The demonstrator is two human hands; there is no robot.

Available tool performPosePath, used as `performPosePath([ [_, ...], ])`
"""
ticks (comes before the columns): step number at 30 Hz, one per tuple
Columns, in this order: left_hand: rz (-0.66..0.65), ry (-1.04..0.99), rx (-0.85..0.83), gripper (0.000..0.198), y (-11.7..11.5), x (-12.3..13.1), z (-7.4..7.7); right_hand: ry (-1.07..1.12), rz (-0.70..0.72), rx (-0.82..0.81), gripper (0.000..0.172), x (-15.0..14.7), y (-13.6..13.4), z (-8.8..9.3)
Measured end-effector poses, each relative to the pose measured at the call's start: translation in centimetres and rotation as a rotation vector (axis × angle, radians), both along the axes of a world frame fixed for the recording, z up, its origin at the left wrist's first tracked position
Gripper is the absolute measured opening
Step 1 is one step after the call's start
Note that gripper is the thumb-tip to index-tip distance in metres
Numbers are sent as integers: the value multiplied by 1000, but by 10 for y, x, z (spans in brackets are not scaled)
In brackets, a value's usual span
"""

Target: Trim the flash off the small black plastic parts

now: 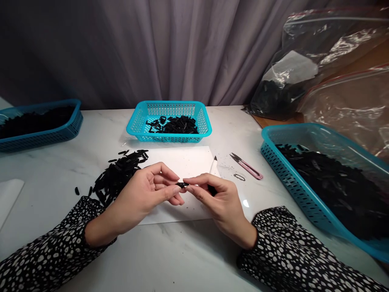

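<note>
Over a white sheet of paper (182, 158), both my hands pinch the same small, narrow black piece (182, 185) between thumb and forefinger. My left hand (148, 190) grips its left end and my right hand (217, 194) its right end. A slim tool with a pale, pointed end (214, 165) shows behind my right fingers; a dark part appears inside the curled fingers, but I cannot tell whether it is held there. Beside my left hand lies a heap of similar black pieces (120, 174). Pink-handled thread snips (247, 166) and a thin dark loop (239, 177) rest to the right.
A blue basket (168, 137) with black pieces and loops stands at the back. Other blue baskets of dark pieces sit at the left (60, 132) and right (291, 202). Clear plastic bags (328, 44) stand behind the right one, before a grey curtain (182, 48).
</note>
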State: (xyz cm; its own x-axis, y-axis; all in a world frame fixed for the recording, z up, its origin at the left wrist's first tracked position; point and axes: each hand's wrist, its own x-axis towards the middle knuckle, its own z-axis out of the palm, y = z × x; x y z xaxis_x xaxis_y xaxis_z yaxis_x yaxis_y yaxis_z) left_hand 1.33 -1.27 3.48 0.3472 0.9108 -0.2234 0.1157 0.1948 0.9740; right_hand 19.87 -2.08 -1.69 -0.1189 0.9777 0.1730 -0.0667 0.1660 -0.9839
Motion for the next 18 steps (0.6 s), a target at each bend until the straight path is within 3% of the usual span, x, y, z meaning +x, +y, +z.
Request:
performPosePath([
  [7,-7,-13,1,14,2,-1,-2,11,-30,21,9,0,1,-2],
  [18,41,-9,20,15,6,-3,-3,79,-22,-103,14,2,4,0],
])
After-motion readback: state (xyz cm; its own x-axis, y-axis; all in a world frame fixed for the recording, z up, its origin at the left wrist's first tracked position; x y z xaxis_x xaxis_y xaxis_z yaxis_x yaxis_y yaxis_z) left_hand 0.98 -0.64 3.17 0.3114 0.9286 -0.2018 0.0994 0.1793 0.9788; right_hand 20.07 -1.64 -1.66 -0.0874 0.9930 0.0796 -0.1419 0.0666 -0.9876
